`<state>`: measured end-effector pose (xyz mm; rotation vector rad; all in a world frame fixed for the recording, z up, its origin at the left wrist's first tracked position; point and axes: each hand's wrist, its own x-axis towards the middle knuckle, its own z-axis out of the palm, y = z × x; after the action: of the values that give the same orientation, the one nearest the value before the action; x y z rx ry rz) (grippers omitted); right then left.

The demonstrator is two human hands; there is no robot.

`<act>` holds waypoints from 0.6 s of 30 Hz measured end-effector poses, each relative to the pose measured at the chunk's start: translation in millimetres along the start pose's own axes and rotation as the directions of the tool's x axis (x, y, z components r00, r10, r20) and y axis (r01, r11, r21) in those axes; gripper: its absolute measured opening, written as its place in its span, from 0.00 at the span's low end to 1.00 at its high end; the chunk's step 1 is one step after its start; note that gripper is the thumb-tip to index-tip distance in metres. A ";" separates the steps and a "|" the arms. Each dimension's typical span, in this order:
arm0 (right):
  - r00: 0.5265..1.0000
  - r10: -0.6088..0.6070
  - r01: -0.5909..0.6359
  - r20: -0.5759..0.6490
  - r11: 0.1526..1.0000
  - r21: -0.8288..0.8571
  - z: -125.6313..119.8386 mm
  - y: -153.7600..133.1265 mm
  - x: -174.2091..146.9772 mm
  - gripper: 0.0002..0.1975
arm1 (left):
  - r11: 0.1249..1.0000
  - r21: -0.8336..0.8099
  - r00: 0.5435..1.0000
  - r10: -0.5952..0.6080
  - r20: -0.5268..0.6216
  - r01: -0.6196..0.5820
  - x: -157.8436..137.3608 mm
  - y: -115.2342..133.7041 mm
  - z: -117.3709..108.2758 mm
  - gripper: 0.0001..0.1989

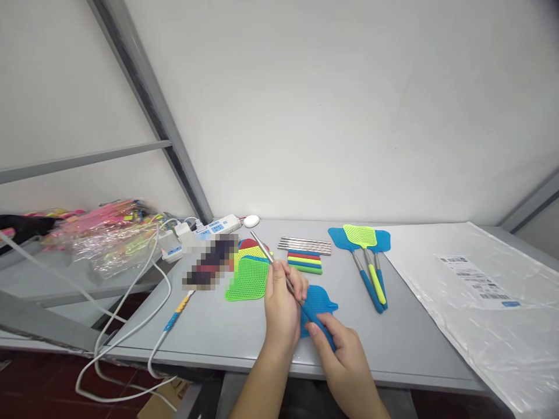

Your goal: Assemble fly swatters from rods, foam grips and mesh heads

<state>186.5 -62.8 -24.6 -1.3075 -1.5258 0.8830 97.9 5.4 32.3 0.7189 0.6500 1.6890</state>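
Observation:
My left hand [282, 299] is closed around a silver metal rod [264, 249], whose bare tip points up and to the left. At the rod's lower end, my right hand [343, 352] grips a blue handle sleeve [315, 319] that sits in line with it. Beneath the hands lies a blue perforated fly swatter head [321, 299], partly covered by them. A green swatter head [248, 279] rests left of my left hand, over yellow and red ones. Beyond the hands are several silver rods [304, 245] and a row of coloured handle sleeves [304, 262].
Three assembled fly swatters [370, 270] lie to the right, beside a white plastic package [471, 291]. At the left are a power strip [220, 226], white cables [157, 302], a pixelated patch and bags of colourful items [117, 227]. A white oval object [251, 221] sits near the wall.

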 end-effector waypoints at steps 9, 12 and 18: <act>0.999 0.018 -0.014 -0.036 0.995 0.101 -3.3 -4.7 -0.3 0.16 | 0.972 0.218 0.972 -0.131 0.196 0.087 -16.3 -11.6 -6.0 0.18; 0.996 0.012 -0.003 -0.084 0.994 0.109 -3.9 -6.0 -0.5 0.15 | 0.959 0.264 0.955 -0.171 0.243 0.104 -16.2 -10.4 -6.9 0.20; 0.996 -0.003 0.013 -0.094 0.994 0.108 -3.0 -4.1 -1.0 0.16 | 0.980 0.195 0.979 -0.084 0.186 0.047 -6.2 -1.0 -1.3 0.18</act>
<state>188.0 -64.6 -20.0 -1.2465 -1.3903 0.8752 98.6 -0.5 29.9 0.9737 0.6944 1.4867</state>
